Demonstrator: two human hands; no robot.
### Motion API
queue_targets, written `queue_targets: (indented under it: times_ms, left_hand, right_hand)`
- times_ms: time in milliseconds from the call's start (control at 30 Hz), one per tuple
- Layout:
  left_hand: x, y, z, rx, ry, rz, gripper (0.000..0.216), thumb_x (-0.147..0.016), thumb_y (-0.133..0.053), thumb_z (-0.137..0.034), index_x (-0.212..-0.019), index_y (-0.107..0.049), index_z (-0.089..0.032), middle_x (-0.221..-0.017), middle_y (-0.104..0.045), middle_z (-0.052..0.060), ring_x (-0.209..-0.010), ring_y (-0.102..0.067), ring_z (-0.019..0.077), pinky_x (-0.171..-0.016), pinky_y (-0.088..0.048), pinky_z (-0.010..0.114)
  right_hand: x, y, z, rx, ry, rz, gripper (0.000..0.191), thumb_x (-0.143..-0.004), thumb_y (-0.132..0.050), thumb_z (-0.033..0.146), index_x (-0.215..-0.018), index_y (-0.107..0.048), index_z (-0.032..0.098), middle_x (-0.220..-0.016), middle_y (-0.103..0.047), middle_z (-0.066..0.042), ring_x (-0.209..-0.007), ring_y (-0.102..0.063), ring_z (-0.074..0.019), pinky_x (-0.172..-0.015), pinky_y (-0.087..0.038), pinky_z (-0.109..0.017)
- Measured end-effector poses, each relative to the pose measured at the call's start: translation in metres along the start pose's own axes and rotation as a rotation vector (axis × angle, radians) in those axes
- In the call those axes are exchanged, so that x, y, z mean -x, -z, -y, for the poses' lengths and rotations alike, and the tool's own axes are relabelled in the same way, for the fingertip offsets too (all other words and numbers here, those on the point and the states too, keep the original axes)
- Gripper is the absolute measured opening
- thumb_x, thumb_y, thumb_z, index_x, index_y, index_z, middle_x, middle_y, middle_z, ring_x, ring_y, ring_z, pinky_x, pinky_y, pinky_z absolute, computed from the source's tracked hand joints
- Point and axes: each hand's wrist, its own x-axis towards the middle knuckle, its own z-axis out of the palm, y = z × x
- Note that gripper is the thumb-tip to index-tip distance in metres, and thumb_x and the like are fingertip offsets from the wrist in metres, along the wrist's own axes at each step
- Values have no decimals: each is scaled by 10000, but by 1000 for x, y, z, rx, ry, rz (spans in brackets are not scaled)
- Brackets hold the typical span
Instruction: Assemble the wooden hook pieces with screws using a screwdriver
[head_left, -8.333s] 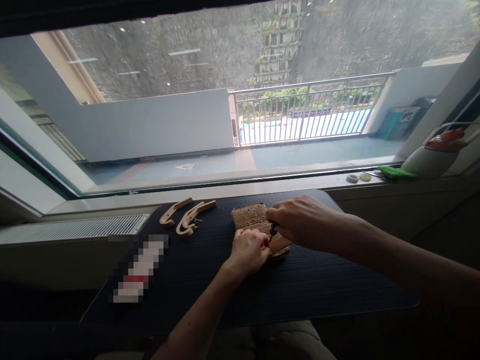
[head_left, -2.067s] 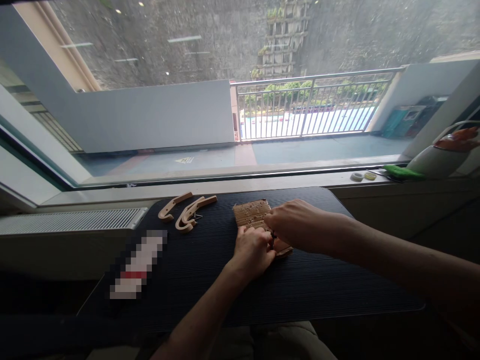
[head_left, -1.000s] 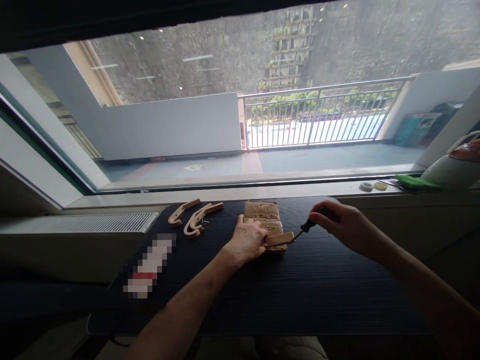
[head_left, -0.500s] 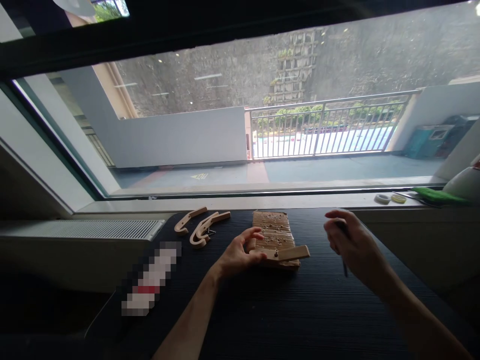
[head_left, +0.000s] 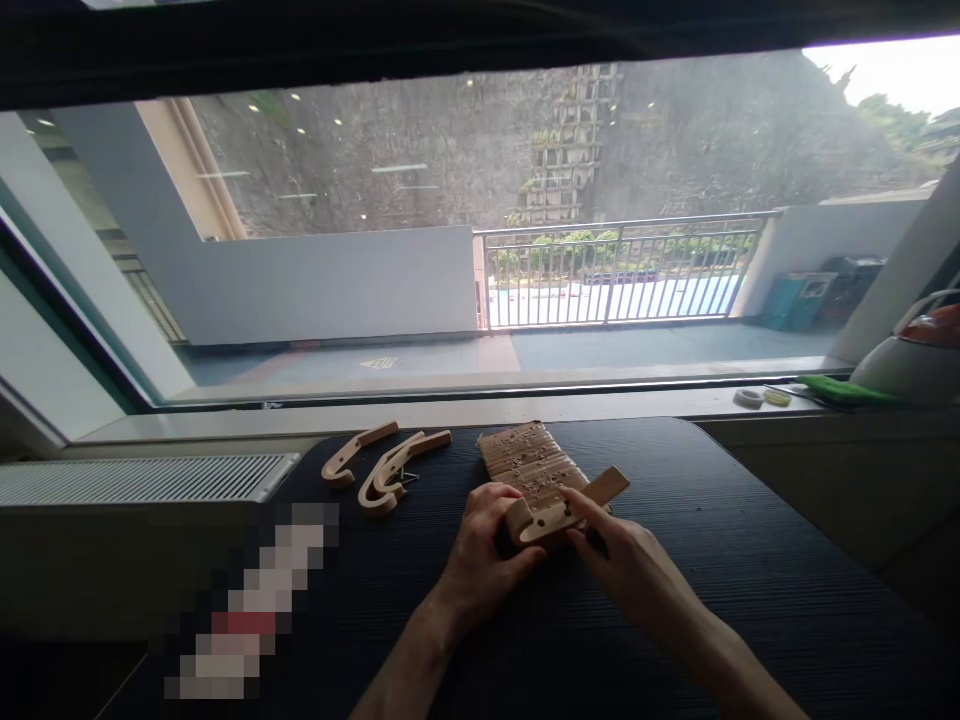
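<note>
A wooden hook (head_left: 551,522) with a curled left end and a straight right arm lies over the near edge of a corrugated cardboard piece (head_left: 529,455). My left hand (head_left: 484,545) closes around the curled end, thumb in front. From the right, my right hand (head_left: 622,555) has its index finger and thumb on the hook beside a small dark screw or hole. Something dark shows under its palm, too hidden to name. The cardboard's top is dotted with small holes or bits. Several more wooden hooks (head_left: 382,485) rest at the table's left, with small metal screws (head_left: 407,477) beside them.
The dark table (head_left: 720,600) reaches the window sill (head_left: 450,410). On the sill at right are tape rolls (head_left: 750,398), a green cloth-like item (head_left: 844,390) and a white kettle-like vessel (head_left: 915,355). A radiator (head_left: 150,480) stands left. A blurred patch (head_left: 259,600) covers something on the table.
My right hand has come left from above the table, where it held a dark slim tool, onto the hook. The hook and cardboard have turned, and my left hand has tightened around the curled end.
</note>
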Motion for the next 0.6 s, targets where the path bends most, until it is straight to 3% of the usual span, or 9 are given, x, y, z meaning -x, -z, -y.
queue_targets:
  times_ms: [600]
  left_hand:
    - [-3, -4, -7, -59, 65, -4, 274, -651, -752, -262, -893, -639, -201, -1134, -536, 64, -1141, -441, 236, -1015, -386, 367]
  right_hand:
    - [-1, 3, -1, -27, 53, -39, 335, -881, -442, 295, -1171, -596, 227, -971, -701, -65, -863, -658, -246, -714, -492, -343]
